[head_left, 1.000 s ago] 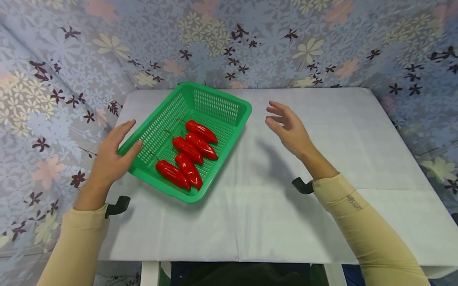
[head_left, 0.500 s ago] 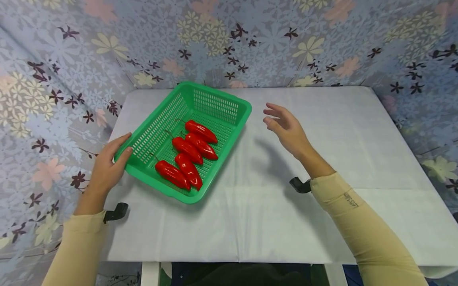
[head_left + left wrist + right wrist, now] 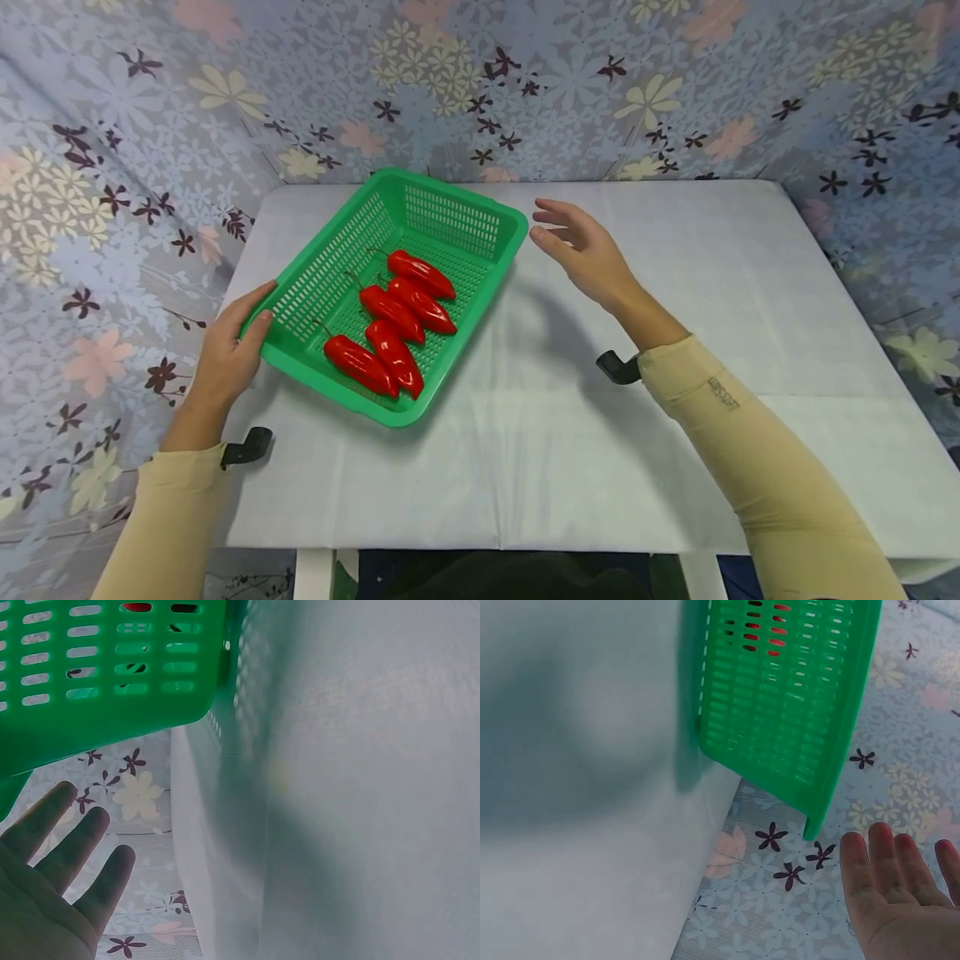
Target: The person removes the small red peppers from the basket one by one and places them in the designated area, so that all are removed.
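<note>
A green plastic basket with slotted walls stands at an angle on the white-covered table, left of the middle. Several glossy red peppers with thin stems lie inside it, grouped toward its near right side. My left hand is at the basket's left corner, thumb by the rim. In the left wrist view, its fingers are straight and spread beside the slotted wall. Off the basket's far right corner, my right hand hovers over the table with relaxed fingers, holding nothing. The right wrist view shows those fingertips just beyond the basket's rim.
The table wears a white cloth and stretches to the right of the basket. A flower-patterned curtain hangs along its back and sides. Black wrist mounts stick out from both beige sleeves.
My left hand has shifted slightly left and toward me, coming to the basket's corner. My right hand has moved left, nearer the far right corner. The peppers keep their places in the basket.
</note>
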`<state>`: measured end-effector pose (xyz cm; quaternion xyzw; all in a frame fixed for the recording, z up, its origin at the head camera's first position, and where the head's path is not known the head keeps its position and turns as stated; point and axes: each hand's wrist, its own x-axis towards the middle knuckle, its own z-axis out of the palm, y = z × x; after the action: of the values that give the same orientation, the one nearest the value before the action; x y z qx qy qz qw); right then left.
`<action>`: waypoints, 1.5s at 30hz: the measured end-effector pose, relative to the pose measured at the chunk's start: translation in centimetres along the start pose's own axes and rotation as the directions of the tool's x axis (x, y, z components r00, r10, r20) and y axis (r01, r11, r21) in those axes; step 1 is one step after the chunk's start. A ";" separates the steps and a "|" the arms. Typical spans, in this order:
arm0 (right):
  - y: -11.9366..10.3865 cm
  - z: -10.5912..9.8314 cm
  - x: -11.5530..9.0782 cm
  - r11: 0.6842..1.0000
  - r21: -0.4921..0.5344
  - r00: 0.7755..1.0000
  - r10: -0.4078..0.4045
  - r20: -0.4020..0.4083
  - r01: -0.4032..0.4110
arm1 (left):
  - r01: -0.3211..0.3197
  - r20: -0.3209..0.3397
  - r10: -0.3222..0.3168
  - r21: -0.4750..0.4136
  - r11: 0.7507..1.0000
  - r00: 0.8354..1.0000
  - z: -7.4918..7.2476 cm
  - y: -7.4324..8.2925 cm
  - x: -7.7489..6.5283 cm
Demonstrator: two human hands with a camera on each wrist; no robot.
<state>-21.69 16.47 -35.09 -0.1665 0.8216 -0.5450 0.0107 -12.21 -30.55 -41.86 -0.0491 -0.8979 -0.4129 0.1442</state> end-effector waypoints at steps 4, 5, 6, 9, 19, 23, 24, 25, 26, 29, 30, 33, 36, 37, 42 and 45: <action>-0.5 0.3 0.9 1.000 -0.009 1.000 0.009 0.030 -0.009 | 0.012 0.001 -0.012 -0.007 1.000 1.000 0.1 -0.2 0.0; -0.6 0.4 1.2 1.000 -0.012 0.999 0.011 0.038 -0.011 | 0.013 0.000 -0.013 -0.008 1.000 1.000 0.1 -0.2 0.0; -0.7 0.5 1.4 1.000 -0.011 0.999 0.011 0.045 -0.011 | 0.012 -0.001 -0.012 -0.011 1.000 1.000 0.2 -0.3 0.0; -0.9 0.9 2.1 1.000 0.008 0.998 0.003 0.065 -0.004 | 0.001 -0.008 -0.001 -0.015 1.000 1.000 0.3 -0.3 0.0; -2.0 2.8 4.3 0.999 -0.011 0.990 -0.038 0.138 0.040 | -0.010 -0.018 0.010 -0.031 0.999 1.000 0.3 -0.3 0.4; -1.9 3.6 5.5 0.994 -0.026 0.980 -0.100 0.170 0.106 | -0.015 -0.026 0.014 -0.041 0.999 1.000 0.1 -0.4 0.5; -2.0 3.9 5.7 0.993 -0.028 0.978 -0.107 0.181 0.114 | -0.017 -0.028 0.015 -0.044 0.999 0.999 0.2 -0.4 0.4; -2.0 4.1 5.8 0.992 -0.030 0.974 -0.113 0.196 0.121 | -0.017 -0.030 0.016 -0.042 0.999 0.999 0.2 -0.5 0.4; -1.9 4.3 6.0 0.992 -0.037 0.971 -0.112 0.212 0.123 | -0.018 -0.033 0.017 -0.043 0.999 0.999 0.2 -0.5 0.3; -1.9 5.3 6.6 0.992 -0.057 0.959 -0.095 0.269 0.114 | -0.011 -0.037 0.009 -0.044 0.999 0.999 0.2 -0.7 0.2; -1.9 5.6 6.8 0.991 -0.066 0.954 -0.089 0.287 0.113 | -0.008 -0.038 0.007 -0.044 0.999 0.999 0.2 -0.7 0.1; -1.8 6.3 7.3 0.987 -0.109 0.940 -0.072 0.333 0.114 | -0.004 -0.038 0.003 -0.037 0.999 0.999 0.2 -0.5 0.1; -1.9 7.1 7.8 0.981 -0.147 0.924 -0.061 0.377 0.125 | -0.008 -0.041 0.006 -0.035 0.999 0.999 0.2 -0.5 0.1; -2.0 7.2 8.0 0.979 -0.161 0.918 -0.054 0.394 0.127 | -0.008 -0.042 0.007 -0.033 0.999 0.999 0.2 -0.5 0.1; -2.3 8.1 9.0 0.968 -0.218 0.893 -0.014 0.451 0.126 | -0.006 -0.032 0.005 -0.030 1.000 0.999 0.2 -0.5 0.0; -2.2 9.0 9.7 0.963 -0.246 0.876 0.021 0.482 0.113 | 0.012 -0.029 -0.013 -0.028 1.000 1.000 0.2 -0.4 -0.3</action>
<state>-28.48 4.95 -35.17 -0.3160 0.8547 -0.3713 0.1783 -12.03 -30.66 -42.35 -0.0395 -0.8903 -0.4269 0.1538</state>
